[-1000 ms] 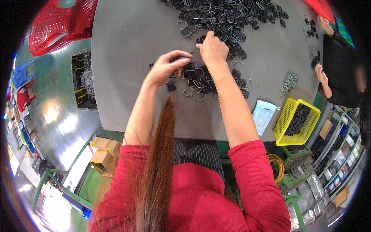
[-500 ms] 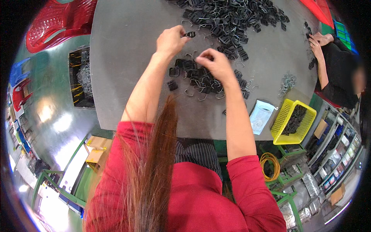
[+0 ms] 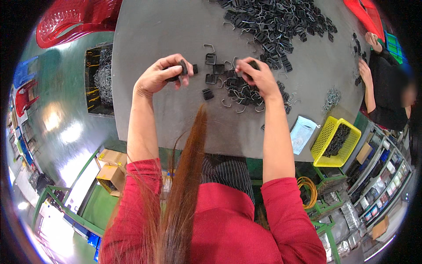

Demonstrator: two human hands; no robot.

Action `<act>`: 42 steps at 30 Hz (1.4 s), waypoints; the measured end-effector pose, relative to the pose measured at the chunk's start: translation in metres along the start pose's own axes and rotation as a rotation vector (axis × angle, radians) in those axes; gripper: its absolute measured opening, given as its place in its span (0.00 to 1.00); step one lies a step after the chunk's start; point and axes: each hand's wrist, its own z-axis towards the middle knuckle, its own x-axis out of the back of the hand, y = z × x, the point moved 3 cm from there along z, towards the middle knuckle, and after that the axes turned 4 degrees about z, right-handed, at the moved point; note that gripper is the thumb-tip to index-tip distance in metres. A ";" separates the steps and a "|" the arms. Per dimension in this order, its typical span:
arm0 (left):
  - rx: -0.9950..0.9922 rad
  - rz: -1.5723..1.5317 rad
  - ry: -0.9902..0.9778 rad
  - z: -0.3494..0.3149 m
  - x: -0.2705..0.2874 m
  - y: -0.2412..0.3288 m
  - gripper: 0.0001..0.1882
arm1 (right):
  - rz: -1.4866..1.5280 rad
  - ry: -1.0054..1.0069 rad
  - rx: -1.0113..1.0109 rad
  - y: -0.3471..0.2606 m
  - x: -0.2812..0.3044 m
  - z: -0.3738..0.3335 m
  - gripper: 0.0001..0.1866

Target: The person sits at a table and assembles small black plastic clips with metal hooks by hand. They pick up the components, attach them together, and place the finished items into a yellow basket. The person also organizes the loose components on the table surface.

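Note:
My left hand is over the left part of the table, its fingers closed round black plastic buckles. To its right, my right hand is closed on another black buckle, above the near edge of a small heap of buckles with wire hooks. Several loose buckles lie between my hands, and one single buckle lies nearer to me. A bent wire hook rests beyond them.
A large pile of black buckles and hooks covers the far part of the grey table. To the right are a pale blue pouch, thin wire hooks and a yellow basket. A co-worker's hand handles black pieces at the right edge.
My left hand has drawn back left and toward me, with black buckles in it. My right hand has shifted slightly right and nearer. The co-worker's hands have moved apart.

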 end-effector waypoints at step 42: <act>0.047 0.934 0.268 0.069 -0.182 -0.070 0.16 | 0.556 0.138 -0.201 0.022 0.132 -0.133 0.15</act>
